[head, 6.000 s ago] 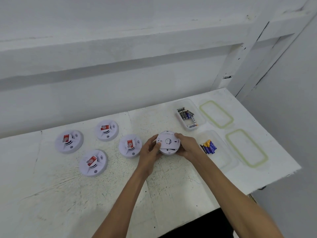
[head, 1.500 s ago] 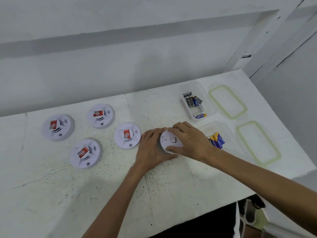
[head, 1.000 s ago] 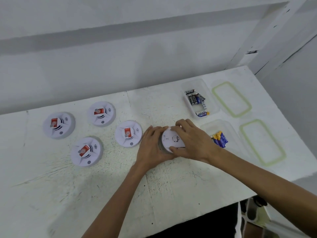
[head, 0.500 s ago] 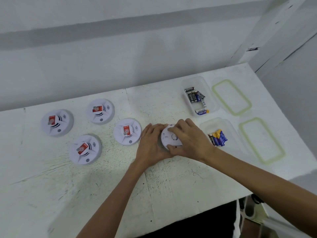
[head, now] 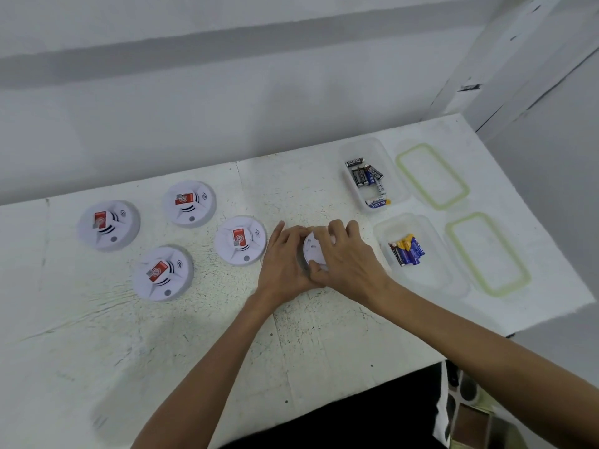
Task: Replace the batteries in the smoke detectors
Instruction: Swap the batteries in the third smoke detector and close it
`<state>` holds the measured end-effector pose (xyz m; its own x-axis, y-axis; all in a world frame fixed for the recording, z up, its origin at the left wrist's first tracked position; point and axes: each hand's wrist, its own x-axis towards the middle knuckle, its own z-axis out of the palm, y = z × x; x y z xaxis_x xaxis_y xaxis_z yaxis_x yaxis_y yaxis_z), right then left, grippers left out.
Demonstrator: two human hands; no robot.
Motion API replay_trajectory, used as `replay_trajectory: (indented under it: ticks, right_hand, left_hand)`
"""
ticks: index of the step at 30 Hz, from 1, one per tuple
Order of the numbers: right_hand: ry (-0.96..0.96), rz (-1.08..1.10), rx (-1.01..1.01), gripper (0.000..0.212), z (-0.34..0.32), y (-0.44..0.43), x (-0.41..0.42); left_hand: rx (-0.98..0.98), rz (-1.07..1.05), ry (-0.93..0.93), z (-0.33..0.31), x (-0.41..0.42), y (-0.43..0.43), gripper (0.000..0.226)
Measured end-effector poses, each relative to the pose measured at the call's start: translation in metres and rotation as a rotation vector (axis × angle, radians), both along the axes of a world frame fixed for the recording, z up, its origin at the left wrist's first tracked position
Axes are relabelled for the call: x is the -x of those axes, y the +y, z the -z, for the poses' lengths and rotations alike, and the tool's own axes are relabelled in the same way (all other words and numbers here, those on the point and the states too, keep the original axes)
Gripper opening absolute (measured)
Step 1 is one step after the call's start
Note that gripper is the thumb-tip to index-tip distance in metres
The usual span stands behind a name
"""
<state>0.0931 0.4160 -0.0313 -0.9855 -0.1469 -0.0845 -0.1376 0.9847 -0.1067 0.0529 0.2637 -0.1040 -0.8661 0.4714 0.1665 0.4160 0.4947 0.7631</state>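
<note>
A white smoke detector (head: pixel 311 252) lies back side up on the white table (head: pixel 324 335), mostly covered by both hands. My left hand (head: pixel 283 262) grips its left side. My right hand (head: pixel 345 259) presses on top, fingers curled over its back. Several more white detectors with red stickers lie face up to the left, the nearest (head: pixel 240 240) just beside my left hand. A clear tub (head: pixel 376 150) at the back right holds dark batteries (head: pixel 364 173). A nearer tub (head: pixel 431 280) holds blue and yellow batteries (head: pixel 406 251).
Two clear lids with green seals (head: pixel 432 176) (head: pixel 487 254) lie to the right of the tubs. A white wall stands behind the table. The table's front edge runs near my body, and its right edge is just past the lids.
Six seconds ago both hands held the detector lifted; it now rests on the table under both hands. In the last second my right hand's fingers shifted slightly over its back.
</note>
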Motion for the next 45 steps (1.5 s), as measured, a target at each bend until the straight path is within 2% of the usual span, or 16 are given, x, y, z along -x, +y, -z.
replay_trajectory:
  ticks: [3, 5, 6, 7, 12, 16, 20, 23, 28, 32, 34, 37, 39, 42, 45]
  right_hand:
    - [-0.084, -0.001, 0.270, 0.059, -0.017, 0.021, 0.003]
    - [-0.003, 0.080, 0.468, 0.041, -0.024, 0.045, 0.007]
    - [0.057, 0.104, 0.490, 0.033, -0.023, 0.056, 0.008]
    - [0.079, 0.115, 0.480, 0.030, -0.018, 0.064, 0.008]
    - [-0.020, 0.075, 0.485, 0.047, -0.007, 0.071, 0.004]
    - [0.009, 0.051, 0.449, 0.032, -0.011, 0.069, 0.010]
    - [-0.096, 0.046, 0.416, 0.030, -0.014, 0.068, 0.007]
    - [-0.171, 0.038, 0.421, 0.036, -0.017, 0.066, 0.000]
    - [-0.283, -0.002, 0.331, 0.062, -0.019, 0.065, -0.008]
    - [-0.270, -0.060, 0.206, 0.083, -0.016, 0.060, -0.011]
    - [-0.192, -0.072, 0.241, 0.081, -0.009, 0.055, -0.012]
    - [-0.046, -0.098, 0.356, 0.059, -0.001, 0.054, -0.013]
    - [-0.026, -0.049, 0.489, 0.050, -0.003, 0.054, -0.013]
    - [-0.037, 0.065, 0.719, 0.046, -0.007, 0.050, -0.015]
    - [-0.021, 0.172, 0.826, 0.046, -0.003, 0.042, -0.018]
  left_hand:
    - [-0.003, -0.002, -0.052, -0.004, -0.005, -0.002, 0.096]
    - [0.000, -0.002, -0.013, -0.006, -0.004, -0.002, 0.099]
    - [0.006, -0.004, -0.005, -0.006, -0.003, -0.001, 0.099]
    - [0.007, -0.007, -0.007, -0.006, -0.002, -0.001, 0.099]
    - [-0.007, -0.009, 0.008, -0.005, -0.003, -0.001, 0.097]
    - [-0.026, -0.015, -0.013, -0.004, -0.002, -0.001, 0.097]
    - [-0.024, -0.009, -0.026, -0.002, -0.003, -0.002, 0.100]
    - [-0.015, 0.004, -0.012, 0.000, -0.002, -0.002, 0.102]
    - [-0.032, 0.001, -0.034, 0.001, -0.002, -0.002, 0.100]
    - [-0.071, -0.017, -0.098, -0.002, -0.005, -0.003, 0.095]
    - [-0.099, -0.030, -0.145, -0.003, -0.006, -0.004, 0.092]
    - [-0.184, -0.035, -0.234, -0.005, -0.006, -0.008, 0.085]
    - [-0.268, -0.019, -0.276, -0.008, -0.009, -0.012, 0.071]
    - [-0.351, -0.009, -0.307, -0.015, -0.011, -0.014, 0.048]
    - [-0.405, -0.003, -0.345, -0.021, -0.010, -0.010, 0.038]
